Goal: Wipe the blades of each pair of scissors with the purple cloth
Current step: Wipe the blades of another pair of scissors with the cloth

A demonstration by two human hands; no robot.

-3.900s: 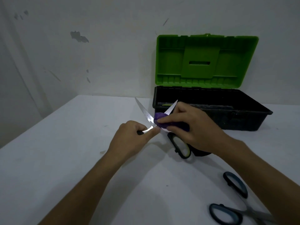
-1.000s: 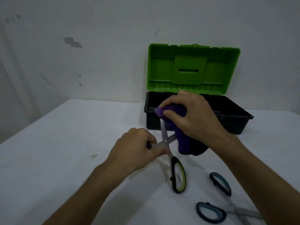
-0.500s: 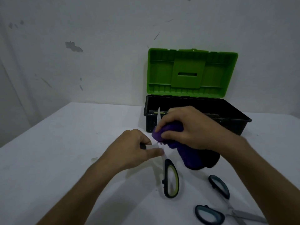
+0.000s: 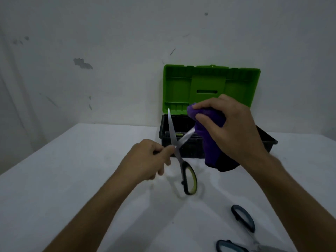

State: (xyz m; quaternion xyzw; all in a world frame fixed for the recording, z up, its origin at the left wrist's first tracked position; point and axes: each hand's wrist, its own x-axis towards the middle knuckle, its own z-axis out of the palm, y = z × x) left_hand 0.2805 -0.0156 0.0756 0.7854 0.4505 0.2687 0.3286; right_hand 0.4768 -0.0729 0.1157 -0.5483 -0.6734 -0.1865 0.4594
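Two hands, left hand [image 4: 147, 160] gripping open scissors [image 4: 179, 151], right hand [image 4: 231, 128] clutching purple cloth [image 4: 209, 135] against one blade

scuffed white wall [image 4: 109, 51], white table [image 4: 54, 179]

Two pairs of scissors [image 4: 179, 151] [image 4: 243, 231], one purple cloth [image 4: 209, 135], one toolbox [image 4: 211, 84], two hands [image 4: 145, 162] [image 4: 231, 128].

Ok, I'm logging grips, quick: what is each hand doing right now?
Left hand: closed on one handle of the green-handled scissors, blades open.
Right hand: closed on the purple cloth, at one blade.
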